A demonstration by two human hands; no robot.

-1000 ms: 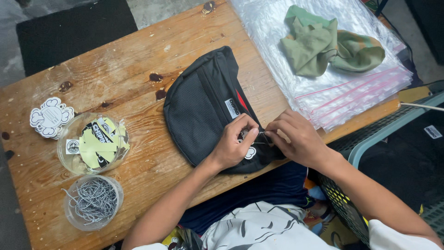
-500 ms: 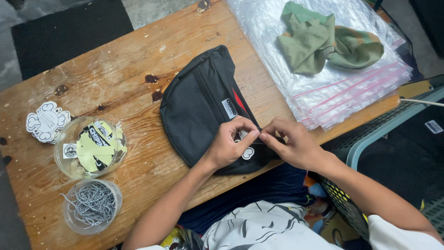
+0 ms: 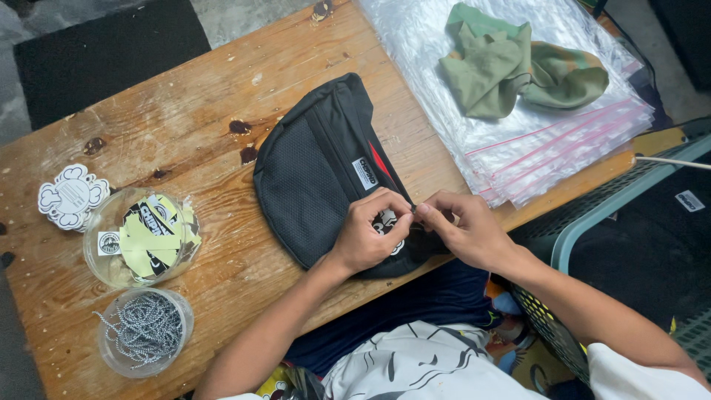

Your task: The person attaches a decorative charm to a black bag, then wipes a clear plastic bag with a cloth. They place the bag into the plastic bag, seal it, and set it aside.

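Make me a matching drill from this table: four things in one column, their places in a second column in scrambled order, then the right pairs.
Things:
1. black waist bag
2. green cloth
3. tub of ball chains
4. stack of white die-cut tags

Places:
A. on the stack of clear zip bags
B. near front edge of the wooden table, at the person's left
C. mid-table, under the left hand and right hand
D. beside the tub of yellow and black stickers, on its far side

Pairs: 1-C, 2-A, 3-B, 4-D
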